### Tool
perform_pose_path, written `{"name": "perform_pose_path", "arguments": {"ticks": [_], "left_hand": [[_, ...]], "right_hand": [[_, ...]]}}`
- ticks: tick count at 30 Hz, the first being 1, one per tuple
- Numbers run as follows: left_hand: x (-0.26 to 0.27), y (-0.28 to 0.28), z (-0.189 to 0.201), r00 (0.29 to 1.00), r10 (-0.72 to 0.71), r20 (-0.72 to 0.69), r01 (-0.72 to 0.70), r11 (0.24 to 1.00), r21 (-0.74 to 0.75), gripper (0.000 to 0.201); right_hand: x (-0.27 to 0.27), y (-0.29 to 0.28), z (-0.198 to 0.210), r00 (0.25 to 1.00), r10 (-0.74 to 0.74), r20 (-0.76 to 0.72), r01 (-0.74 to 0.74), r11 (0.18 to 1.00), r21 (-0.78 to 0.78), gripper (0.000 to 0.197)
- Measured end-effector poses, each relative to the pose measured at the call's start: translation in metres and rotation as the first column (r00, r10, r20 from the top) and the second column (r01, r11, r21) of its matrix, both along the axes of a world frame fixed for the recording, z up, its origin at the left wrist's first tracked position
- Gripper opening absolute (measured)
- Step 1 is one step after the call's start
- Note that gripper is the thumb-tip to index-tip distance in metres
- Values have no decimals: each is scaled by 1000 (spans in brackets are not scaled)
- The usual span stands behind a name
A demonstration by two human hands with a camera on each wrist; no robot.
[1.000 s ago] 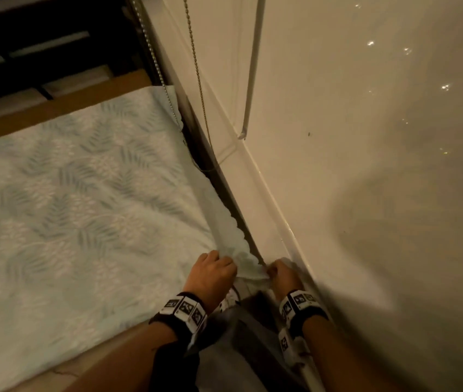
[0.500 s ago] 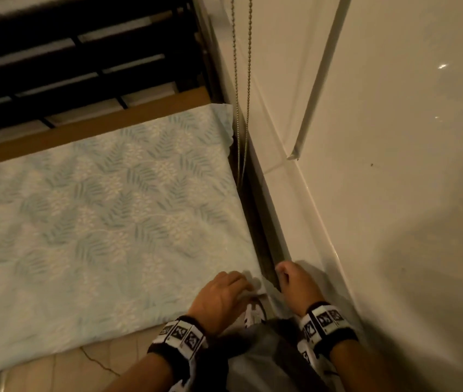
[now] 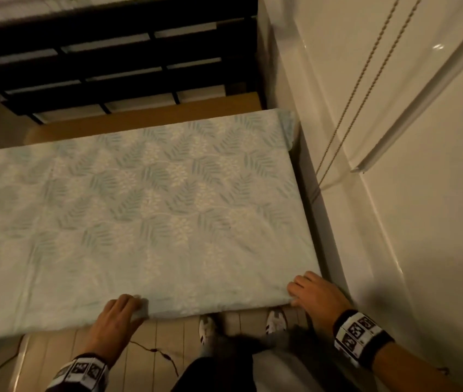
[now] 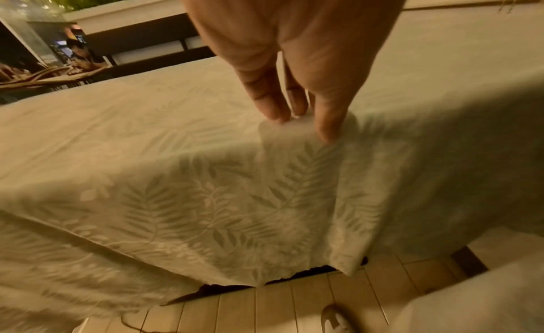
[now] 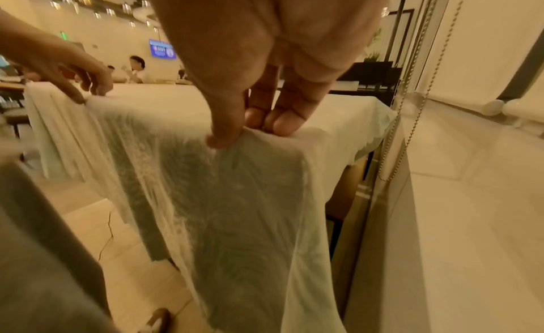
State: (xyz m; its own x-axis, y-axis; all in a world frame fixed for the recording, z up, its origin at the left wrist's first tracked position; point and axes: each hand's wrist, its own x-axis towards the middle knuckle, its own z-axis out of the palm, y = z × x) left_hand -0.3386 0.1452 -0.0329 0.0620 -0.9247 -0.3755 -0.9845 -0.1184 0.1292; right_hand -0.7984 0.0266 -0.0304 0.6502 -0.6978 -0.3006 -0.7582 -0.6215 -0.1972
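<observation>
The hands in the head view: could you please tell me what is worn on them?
The left hand and right hand are ungloved. Each wrist wears a black band, the left band and right band, faced with white squares bearing black block markers.

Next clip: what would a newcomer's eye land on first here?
The pale leaf-patterned tablecloth fills the middle of the head view, spread flat beside a glossy white wall. At its near edge the left hand and the right hand each pinch the cloth, the right at the corner nearest the wall. A bead cord hangs at upper right.
</observation>
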Motion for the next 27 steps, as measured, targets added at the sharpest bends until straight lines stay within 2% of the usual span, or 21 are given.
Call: {"name": "perform_pose_path", "arguments": {"ticks": [1, 2, 3, 4, 6, 9, 11, 12, 14, 16, 19, 20, 22, 25, 26, 27], "left_hand": [[7, 2, -6, 999, -26, -32, 25, 999, -32, 45], [9, 3, -8, 996, -56, -63, 52, 996, -72, 35], [11, 4, -10, 991, -103, -82, 94, 990, -104, 24], [12, 4, -10, 986, -127, -110, 115, 987, -111, 31], [13, 4, -14, 974, -189, -129, 169, 974, -149, 54], [3, -4, -12, 949, -267, -168, 237, 955, -181, 46], [-16, -16, -13, 924, -333, -189, 299, 936, -187, 29], [-23, -20, -14, 912, -353, -210, 320, 931, -175, 21], [-33, -24, -22, 886, -400, -234, 364, 913, -182, 11], [-33, -25, -28, 864, -424, -270, 391, 905, -169, 9], [-17, -33, -22, 807, -452, -380, 433, 891, -140, 12], [-8, -41, -18, 804, -421, -420, 405, 905, -132, 11], [17, -65, -9, 860, -342, -378, 306, 940, -154, 17], [60, -129, 10, 917, -143, -373, 75, 979, -191, 29], [74, -158, 17, 924, -66, -376, -4, 983, -182, 23], [89, -189, 23, 939, 13, -345, -73, 984, -161, 10]], "right_hand": [[0, 2, 1, 1000, -12, 1, 12, 1000, 1, 14], [0, 4, 0, 999, -34, 13, 34, 999, 0, 11], [1, 4, -3, 999, -50, -2, 50, 999, 13, 19], [0, 5, -9, 998, -64, 6, 64, 998, -6, 19], [-3, 7, -14, 989, -145, -21, 145, 989, -1, 2], [-19, 8, -18, 921, -372, -118, 382, 921, 80, 30], [-31, 9, -6, 872, -438, -220, 465, 881, 87, 21], [-33, 10, -1, 850, -450, -273, 495, 860, 125, 14], [-35, 17, 1, 822, -476, -313, 534, 835, 131, 23], [-31, 18, 6, 785, -503, -361, 582, 798, 154, 28], [-19, 3, 25, 793, -440, -421, 557, 803, 212, 33], [-12, -8, 33, 790, -440, -427, 563, 796, 222, 35], [10, -41, 52, 767, -492, -411, 612, 753, 241, 34], [50, -113, 67, 819, -529, -221, 572, 783, 245, 20], [65, -146, 67, 830, -542, -132, 557, 794, 243, 15], [79, -181, 63, 838, -544, -43, 538, 811, 230, 14]]}}
